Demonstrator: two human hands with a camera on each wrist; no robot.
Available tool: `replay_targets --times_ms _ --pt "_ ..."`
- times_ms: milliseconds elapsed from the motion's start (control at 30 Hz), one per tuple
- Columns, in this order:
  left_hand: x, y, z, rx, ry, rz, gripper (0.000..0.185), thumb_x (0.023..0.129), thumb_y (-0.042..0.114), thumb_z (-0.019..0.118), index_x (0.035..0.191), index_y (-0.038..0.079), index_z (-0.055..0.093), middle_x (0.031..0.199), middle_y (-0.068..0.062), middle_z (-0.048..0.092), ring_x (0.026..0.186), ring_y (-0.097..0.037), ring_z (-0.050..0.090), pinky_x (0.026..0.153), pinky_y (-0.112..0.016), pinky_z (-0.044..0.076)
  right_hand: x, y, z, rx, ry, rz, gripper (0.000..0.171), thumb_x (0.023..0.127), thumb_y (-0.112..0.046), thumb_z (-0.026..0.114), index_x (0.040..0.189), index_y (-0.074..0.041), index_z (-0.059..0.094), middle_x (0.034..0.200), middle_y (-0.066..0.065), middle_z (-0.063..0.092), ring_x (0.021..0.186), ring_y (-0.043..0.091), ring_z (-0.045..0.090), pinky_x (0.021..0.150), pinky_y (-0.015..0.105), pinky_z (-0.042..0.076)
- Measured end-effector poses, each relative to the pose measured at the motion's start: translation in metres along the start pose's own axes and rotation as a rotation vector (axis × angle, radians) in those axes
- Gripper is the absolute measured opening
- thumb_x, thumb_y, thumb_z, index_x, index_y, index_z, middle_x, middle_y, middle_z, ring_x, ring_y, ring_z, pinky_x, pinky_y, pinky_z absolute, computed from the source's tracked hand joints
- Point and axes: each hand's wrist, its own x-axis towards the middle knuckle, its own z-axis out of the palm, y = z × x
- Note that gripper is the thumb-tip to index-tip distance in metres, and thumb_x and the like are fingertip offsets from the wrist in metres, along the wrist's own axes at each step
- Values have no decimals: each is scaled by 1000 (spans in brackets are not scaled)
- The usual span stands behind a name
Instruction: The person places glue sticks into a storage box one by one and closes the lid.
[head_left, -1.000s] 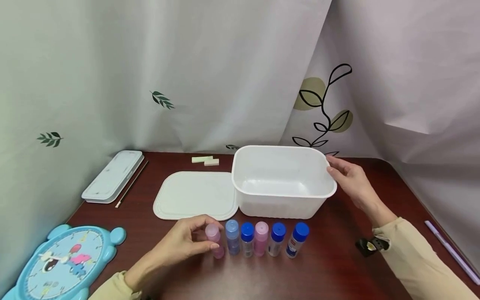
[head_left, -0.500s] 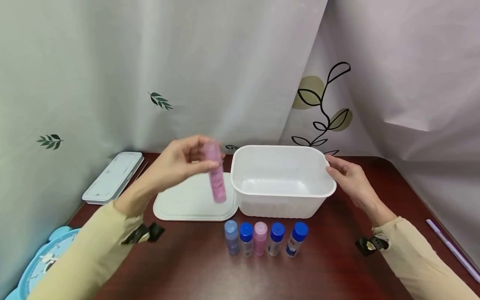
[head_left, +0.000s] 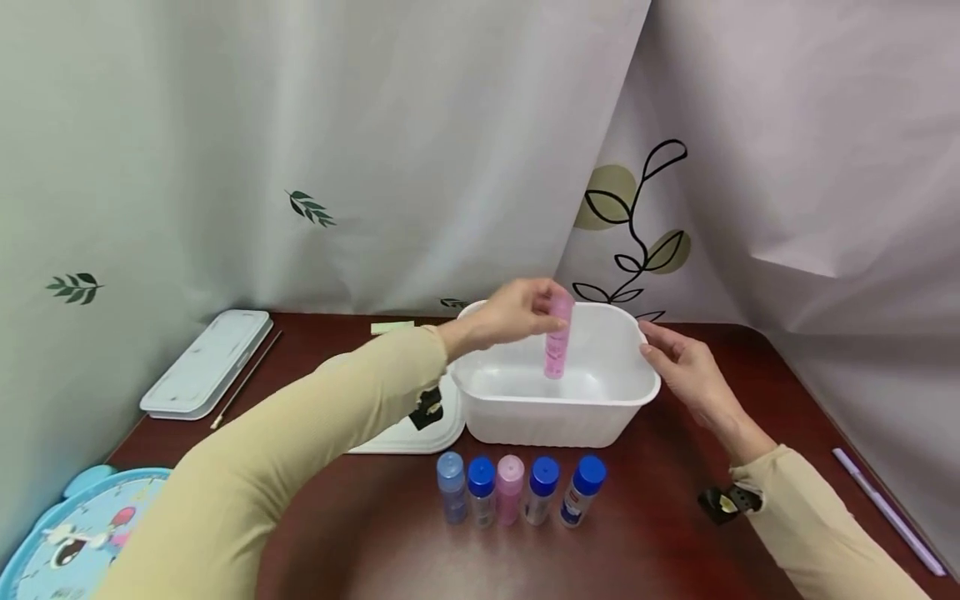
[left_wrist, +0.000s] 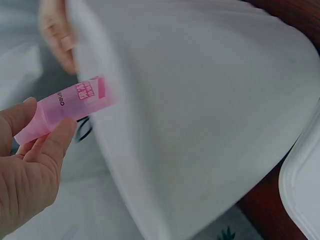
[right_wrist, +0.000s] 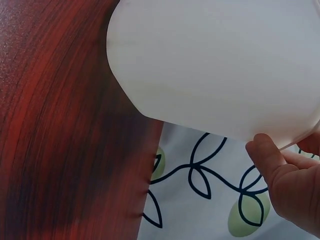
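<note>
Left hand [head_left: 510,315] pinches the pink bottle [head_left: 557,340] by its cap, upright over the white tub [head_left: 480,387] — light, stiff, smooth plastic. Right hand [head_left: 678,367] grips the tub's three-o'clock rim.

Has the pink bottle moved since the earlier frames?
Yes. The left hand has lifted the pink bottle from the bottle row rightward over the white tub.

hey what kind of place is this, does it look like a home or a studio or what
Probably a staged tabletop set, not a lived-in room: a dark wooden table hemmed in by hung printed curtains, with a white tub and a neat row of small bottles.
</note>
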Motion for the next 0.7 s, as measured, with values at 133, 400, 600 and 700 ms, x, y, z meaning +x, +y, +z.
replay_targets --times_ms 133,400,600,700 --pt "14 -9 19 81 -29 -8 34 85 3 68 117 4 59 117 -15 64 107 -22 62 86 -24 52 0 1 2 -4 8 -1 50 98 -17 50 140 6 37 137 30 44 99 -3 56 77 9 49" --pt "28 -17 41 152 -18 -37 29 83 3 69 111 4 62 110 -12 67 102 -20 63 82 -21 51 -2 0 1 -7 14 -4 50 98 -19 51 140 6 37 137 28 44 101 -1 57 78 8 48" --pt "38 -21 53 201 19 -21 29 80 3 72 108 3 64 105 -11 68 94 -16 62 75 -16 49 -2 0 1 -11 12 -6 50 98 -18 50 140 6 37 138 28 44 107 10 58 78 8 48" --pt "42 -23 58 205 31 -15 29 79 1 72 107 2 64 103 -11 69 93 -16 62 73 -15 48 -2 0 2 -6 15 -8 49 98 -17 50 139 6 38 138 28 44 108 10 57 79 8 47"
